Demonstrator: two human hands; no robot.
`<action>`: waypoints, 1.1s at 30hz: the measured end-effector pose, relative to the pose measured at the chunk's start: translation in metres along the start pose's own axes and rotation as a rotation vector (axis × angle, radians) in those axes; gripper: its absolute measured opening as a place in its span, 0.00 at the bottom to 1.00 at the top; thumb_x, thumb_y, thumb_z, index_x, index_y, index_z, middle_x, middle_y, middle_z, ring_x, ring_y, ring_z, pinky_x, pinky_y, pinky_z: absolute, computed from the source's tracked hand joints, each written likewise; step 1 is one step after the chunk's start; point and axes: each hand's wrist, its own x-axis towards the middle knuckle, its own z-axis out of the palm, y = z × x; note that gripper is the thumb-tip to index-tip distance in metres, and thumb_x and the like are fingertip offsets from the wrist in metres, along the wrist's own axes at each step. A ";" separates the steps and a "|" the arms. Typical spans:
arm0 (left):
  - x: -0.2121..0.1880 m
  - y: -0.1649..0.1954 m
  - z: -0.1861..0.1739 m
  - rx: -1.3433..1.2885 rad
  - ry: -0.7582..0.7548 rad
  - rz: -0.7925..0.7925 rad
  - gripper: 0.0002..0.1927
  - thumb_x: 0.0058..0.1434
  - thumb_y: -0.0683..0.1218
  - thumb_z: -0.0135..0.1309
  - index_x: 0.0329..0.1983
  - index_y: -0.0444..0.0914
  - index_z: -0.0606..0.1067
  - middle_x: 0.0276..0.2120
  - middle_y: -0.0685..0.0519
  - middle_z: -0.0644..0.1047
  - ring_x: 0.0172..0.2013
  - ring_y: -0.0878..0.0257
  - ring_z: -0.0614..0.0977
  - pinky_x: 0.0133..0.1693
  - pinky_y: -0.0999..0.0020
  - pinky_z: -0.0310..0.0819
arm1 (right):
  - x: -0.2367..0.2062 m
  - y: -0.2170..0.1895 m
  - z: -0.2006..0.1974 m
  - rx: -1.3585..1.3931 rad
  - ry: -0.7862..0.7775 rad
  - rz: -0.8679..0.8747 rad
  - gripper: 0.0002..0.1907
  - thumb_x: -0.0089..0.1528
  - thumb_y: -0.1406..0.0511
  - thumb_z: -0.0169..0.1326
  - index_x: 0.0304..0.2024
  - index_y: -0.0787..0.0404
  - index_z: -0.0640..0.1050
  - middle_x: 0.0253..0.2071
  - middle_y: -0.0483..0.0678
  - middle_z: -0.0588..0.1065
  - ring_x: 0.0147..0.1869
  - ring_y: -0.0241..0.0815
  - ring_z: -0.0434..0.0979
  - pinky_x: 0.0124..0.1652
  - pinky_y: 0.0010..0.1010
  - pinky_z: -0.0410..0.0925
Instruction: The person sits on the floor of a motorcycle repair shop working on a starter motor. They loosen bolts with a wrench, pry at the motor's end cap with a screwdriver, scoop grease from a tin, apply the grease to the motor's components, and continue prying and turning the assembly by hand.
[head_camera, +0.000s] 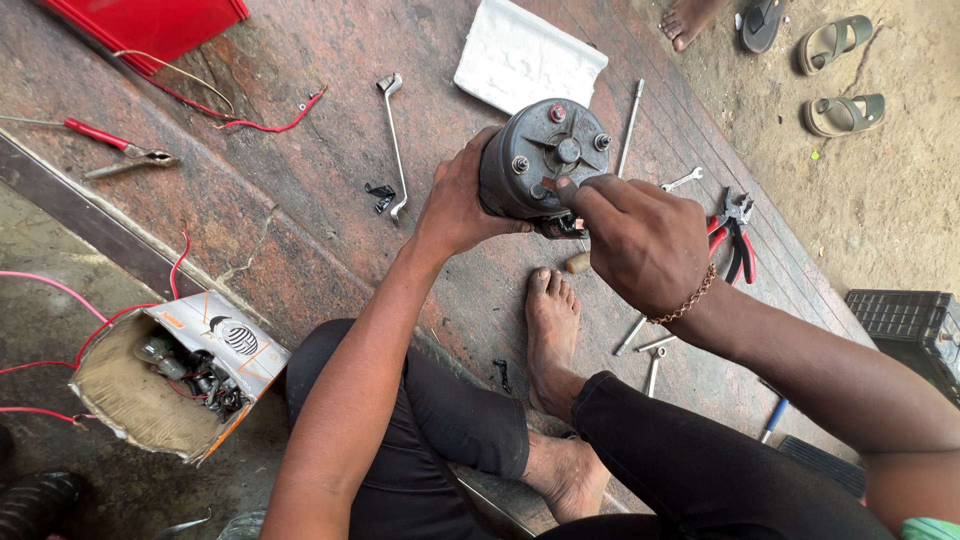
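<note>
gripping a dark grey cylindrical motor housing (545, 155), the left hand (457, 205) wraps its fingers round the near left side of the body, closed firmly on it. the right hand (640, 240) is curled narrow, fingertips pinched at the lower edge of the motor's end cap, where a small dark part sits; whether it grasps that part i cannot tell. the motor is held upright above the reddish stone slab (300, 190), about mid-slab, its end cap with bolts and a central hub facing up. a thin chain bracelet (688, 300) circles the right wrist.

just past the motor, at the slab's far edge, lies a white rectangular foam block (525, 55). a long bent spanner (393, 135) lies left of the motor, with small black bits (380, 195) beside it. red-handled pliers (733, 235) lie right of the right hand, near a small open spanner (683, 181) and a long rod (630, 125). more spanners (645, 350) lie toward the near right edge. the person's bare foot (550, 330) rests on the slab below the motor.

at the far left corner stands a red box (150, 25) with red wire (250, 120) trailing from it, and red-handled cutters (120, 145) nearby. off the slab's near left edge sits an open orange and white cardboard carton (180, 375), holding dark parts. green sandals (840, 75) lie on the dirt beyond the far right corner.
</note>
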 end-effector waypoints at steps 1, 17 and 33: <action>0.000 0.000 0.000 -0.006 0.009 0.014 0.69 0.35 0.63 0.80 0.75 0.47 0.51 0.67 0.48 0.71 0.66 0.47 0.72 0.65 0.43 0.58 | 0.001 0.001 0.000 -0.022 0.004 -0.016 0.12 0.62 0.75 0.54 0.45 0.57 0.80 0.40 0.44 0.80 0.38 0.41 0.81 0.27 0.31 0.71; -0.003 -0.006 0.004 0.038 0.044 0.050 0.70 0.33 0.63 0.80 0.75 0.44 0.52 0.67 0.46 0.70 0.65 0.46 0.73 0.63 0.45 0.60 | 0.018 0.033 0.008 0.698 -0.131 0.113 0.11 0.64 0.71 0.58 0.49 0.61 0.82 0.42 0.51 0.82 0.42 0.42 0.84 0.41 0.33 0.76; 0.014 0.056 -0.011 -0.211 0.028 0.162 0.64 0.39 0.55 0.82 0.75 0.38 0.57 0.66 0.44 0.71 0.66 0.49 0.76 0.65 0.50 0.73 | -0.005 0.039 0.014 0.696 -0.020 0.124 0.14 0.62 0.69 0.60 0.51 0.55 0.79 0.42 0.51 0.81 0.45 0.50 0.84 0.43 0.37 0.76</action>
